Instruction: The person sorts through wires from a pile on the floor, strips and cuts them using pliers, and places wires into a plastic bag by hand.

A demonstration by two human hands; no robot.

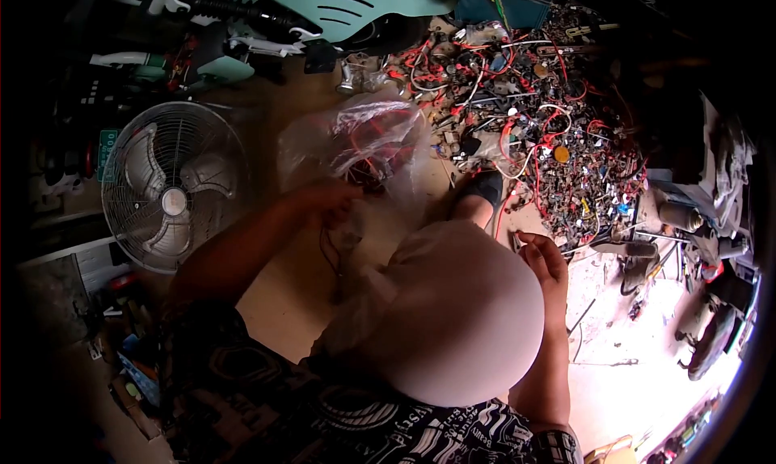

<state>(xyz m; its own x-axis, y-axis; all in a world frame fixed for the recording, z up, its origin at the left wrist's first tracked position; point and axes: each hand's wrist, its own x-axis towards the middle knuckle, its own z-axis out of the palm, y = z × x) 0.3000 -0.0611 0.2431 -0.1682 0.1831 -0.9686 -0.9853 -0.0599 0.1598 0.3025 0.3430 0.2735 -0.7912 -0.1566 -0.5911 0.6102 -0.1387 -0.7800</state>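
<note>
My left hand (335,207) is closed at the lower edge of a clear plastic bag (388,124) with red and dark wires in it, and seems to grip the bag. A thin dark wire (330,254) hangs below that hand. On the other side of my bent knee (477,318), my right hand (546,260) has its fingers curled, thumb and fingertips close together. Whatever lies between them is too small to make out. Just beyond the right hand spreads a large heap of small scrap parts and wires (558,173).
A metal-caged fan (174,189) stands at the left. Behind it is a green scooter (347,7), with a teal box (505,3) at the back. My dark shoe (483,187) rests at the heap's edge. Cans and tools (679,216) lie along the right side.
</note>
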